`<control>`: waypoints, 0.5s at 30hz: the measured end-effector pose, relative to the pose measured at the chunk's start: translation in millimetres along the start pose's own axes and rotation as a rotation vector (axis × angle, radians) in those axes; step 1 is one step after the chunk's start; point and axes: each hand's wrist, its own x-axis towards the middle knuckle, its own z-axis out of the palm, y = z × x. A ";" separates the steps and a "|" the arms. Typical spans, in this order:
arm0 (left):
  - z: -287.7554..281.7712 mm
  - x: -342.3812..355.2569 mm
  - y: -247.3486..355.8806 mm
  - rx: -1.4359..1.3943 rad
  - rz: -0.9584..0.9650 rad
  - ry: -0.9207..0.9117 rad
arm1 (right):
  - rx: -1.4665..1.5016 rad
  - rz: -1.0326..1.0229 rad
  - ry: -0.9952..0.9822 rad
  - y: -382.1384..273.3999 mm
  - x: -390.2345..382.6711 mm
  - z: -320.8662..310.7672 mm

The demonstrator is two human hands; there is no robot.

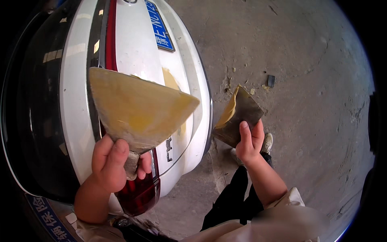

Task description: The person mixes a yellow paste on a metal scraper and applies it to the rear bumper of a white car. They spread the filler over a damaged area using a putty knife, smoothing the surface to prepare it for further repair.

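Observation:
My left hand [111, 163] is closed round the short handle of a wide putty knife [139, 107]. Its flared blade is smeared with yellowish filler and hangs in front of the rear of a white car [135, 44]. To the right, my right hand [252, 141] pinches a flat, dark metal spreader [244, 109] between thumb and fingers. A ridge of yellow filler [229, 111] lies along the spreader's left edge. The two tools are apart. Behind the knife blade, a tan patch of filler [170, 78] shows on the car's white panel, partly hidden.
The car's red tail light [139, 195] is below my left hand, and a blue licence plate [160, 28] is higher up. On the concrete floor [314, 101] lie a small dark block [271, 81] and several crumbs. A blue sign strip [46, 218] crosses the lower left.

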 end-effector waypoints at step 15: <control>-27.5 -12.7 30.8 0.048 -0.057 -0.415 | -0.630 -0.855 -0.479 -205.4 75.1 71.3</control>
